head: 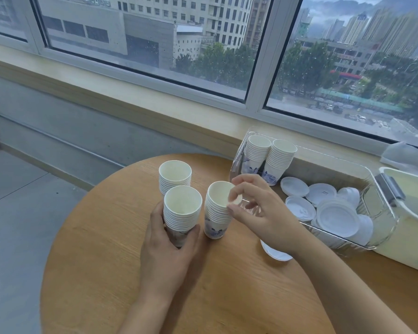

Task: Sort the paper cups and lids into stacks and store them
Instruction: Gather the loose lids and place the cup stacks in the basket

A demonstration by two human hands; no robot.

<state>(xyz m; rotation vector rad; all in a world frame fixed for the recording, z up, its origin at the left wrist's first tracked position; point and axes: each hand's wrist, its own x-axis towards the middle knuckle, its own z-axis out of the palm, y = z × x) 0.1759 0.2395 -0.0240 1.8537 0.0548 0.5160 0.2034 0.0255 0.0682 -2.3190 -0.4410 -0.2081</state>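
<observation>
Left hand (165,247) gripping cup stack (182,214), right hand (258,213) pinching second stack's (216,214) rim

Three cup stacks on the table (227,285), two in the clear bin (381,242), several lids

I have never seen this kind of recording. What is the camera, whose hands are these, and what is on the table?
There is no machine here. One camera sits on a person's head and looks down at their two bare hands. The left hand grips a stack of paper cups on the round wooden table. The right hand pinches the rim of a second cup stack. A third stack stands behind them. To the right, a clear tray holds two more cup stacks and loose white lids. One more lid lies on the table.
</observation>
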